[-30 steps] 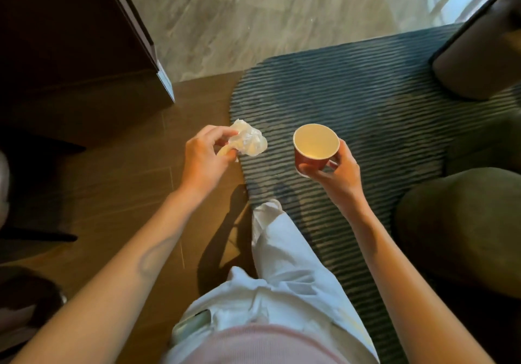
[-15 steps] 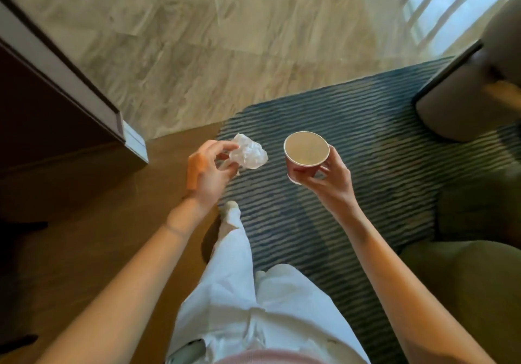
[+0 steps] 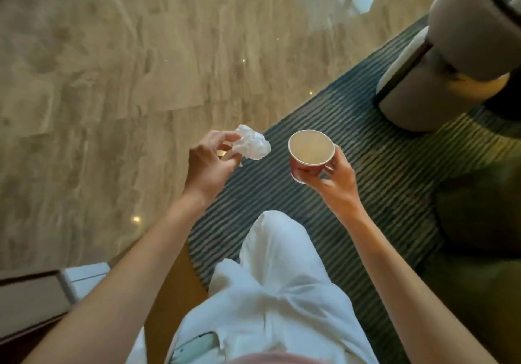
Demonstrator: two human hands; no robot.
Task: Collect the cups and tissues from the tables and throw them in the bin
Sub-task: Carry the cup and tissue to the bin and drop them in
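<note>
My left hand (image 3: 210,163) pinches a crumpled white tissue (image 3: 253,145) between thumb and fingers, held out in front of me at waist height. To its right, my right hand (image 3: 334,181) grips a red paper cup (image 3: 310,153) from below; the cup stands upright, its pale inside facing the camera. Tissue and cup are a small gap apart. No bin or table with other cups shows in this view.
Polished beige stone floor (image 3: 141,67) fills the left and top. A dark striped rug (image 3: 366,152) runs under my white trousers (image 3: 276,293). A grey upholstered chair (image 3: 451,62) stands at top right, green seating (image 3: 485,236) at right, a dark cabinet edge (image 3: 42,293) at lower left.
The view has swung forward: the wooden floor and dark cabinet slid down and left, stone floor now fills the frame. Both hands keep the same hold on tissue and cup.
</note>
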